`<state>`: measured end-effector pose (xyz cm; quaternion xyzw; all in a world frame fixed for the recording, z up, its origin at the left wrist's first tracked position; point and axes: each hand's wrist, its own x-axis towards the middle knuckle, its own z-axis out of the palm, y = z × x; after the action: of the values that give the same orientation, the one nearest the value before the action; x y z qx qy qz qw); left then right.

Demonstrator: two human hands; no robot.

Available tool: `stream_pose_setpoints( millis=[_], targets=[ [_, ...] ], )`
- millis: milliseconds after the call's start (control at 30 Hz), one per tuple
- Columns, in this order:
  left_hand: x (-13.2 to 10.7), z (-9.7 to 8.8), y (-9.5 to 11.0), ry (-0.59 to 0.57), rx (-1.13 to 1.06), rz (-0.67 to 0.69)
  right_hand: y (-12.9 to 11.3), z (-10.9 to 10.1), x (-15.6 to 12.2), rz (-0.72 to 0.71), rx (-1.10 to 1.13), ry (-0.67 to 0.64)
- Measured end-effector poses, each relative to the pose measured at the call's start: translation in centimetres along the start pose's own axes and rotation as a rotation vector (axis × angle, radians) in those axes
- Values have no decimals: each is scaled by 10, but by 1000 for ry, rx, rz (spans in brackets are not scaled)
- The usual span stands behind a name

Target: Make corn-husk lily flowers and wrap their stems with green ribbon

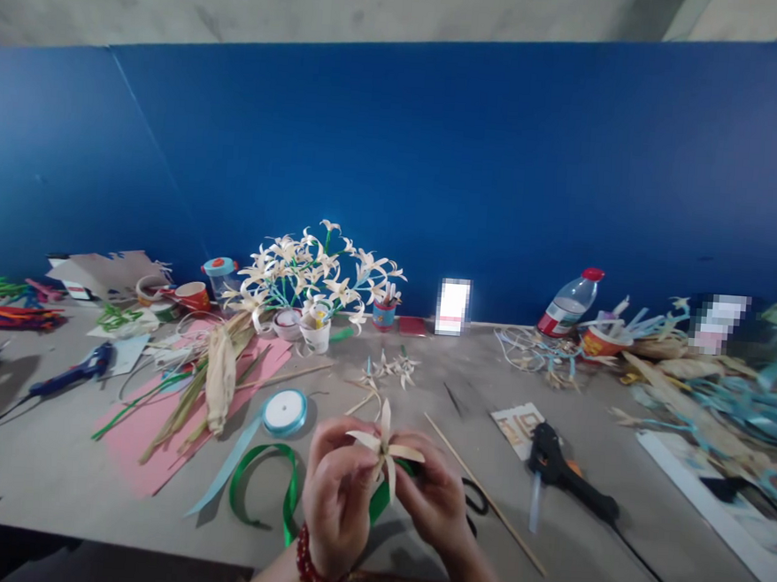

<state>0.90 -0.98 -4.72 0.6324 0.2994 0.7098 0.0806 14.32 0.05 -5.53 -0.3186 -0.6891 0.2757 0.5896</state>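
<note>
A cream, husk-like handmade flower [385,450] is being held above the bench [165,524] near the middle of its front edge, its slender petals splaying toward the camera, while glossy green ribbon [291,497] is showing beneath it and curling loosely leftward.

Head camera: riding up on the head, I notice, looking forward and down.
Matte grey flat tabletop [165,524]: seen slantwise from above, near edge toward 6 o'clock.
Bare, curled left hand [341,487] and bare, curled right hand [437,498]: close to the camera, in from 6 o'clock.
Tall, smooth blue panel [397,167]: farther off, faced nearly square, stretching from 10 to 2 o'clock.
</note>
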Motion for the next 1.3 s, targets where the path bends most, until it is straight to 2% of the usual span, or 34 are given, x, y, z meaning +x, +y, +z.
stream_pose_setpoints(
  millis=[333,567,700,967,1300],
  targets=[
    [-1,4,-1,2,-73,-39,0,0,-2,61,29,13],
    [1,5,1,-16,-89,29,5,-2,-6,55,57,42],
    [-1,3,-2,-51,-94,21,8,-2,-10,68,90,34],
    [-1,2,-1,-32,-93,23,3,-2,-7,57,99,56],
    [2,2,0,-46,-83,-8,-6,-4,0,40,42,0]
  ],
)
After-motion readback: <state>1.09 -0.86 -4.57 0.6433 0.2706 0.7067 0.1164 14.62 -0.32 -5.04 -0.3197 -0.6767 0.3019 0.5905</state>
